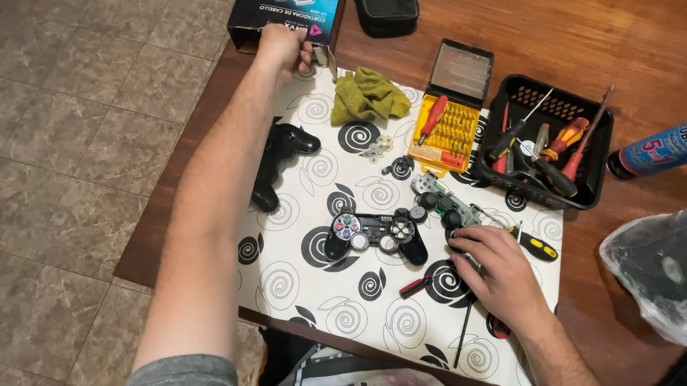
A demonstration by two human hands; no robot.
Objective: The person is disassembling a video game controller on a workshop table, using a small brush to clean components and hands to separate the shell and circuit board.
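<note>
My left hand (284, 48) reaches far across to the mat's back left corner, fingers closed on a small pale piece beside a dark cardboard box (285, 12). My right hand (493, 270) lies palm down on the white spiral-patterned mat (310, 291), fingertips touching a green circuit board with two black thumbsticks (444, 201). The black gamepad front shell (376, 234) lies face up just left of that hand. Another black shell half (277, 162) lies under my left forearm. A black and yellow screwdriver (536, 245) rests beside my right hand.
A crumpled yellow-green cloth (368, 95), an open orange bit set (446, 120) and a black tray of screwdrivers (545, 143) sit at the back. A spray can (661, 149) and a plastic bag (660, 269) lie right. A black pouch (386, 8) is at the far edge.
</note>
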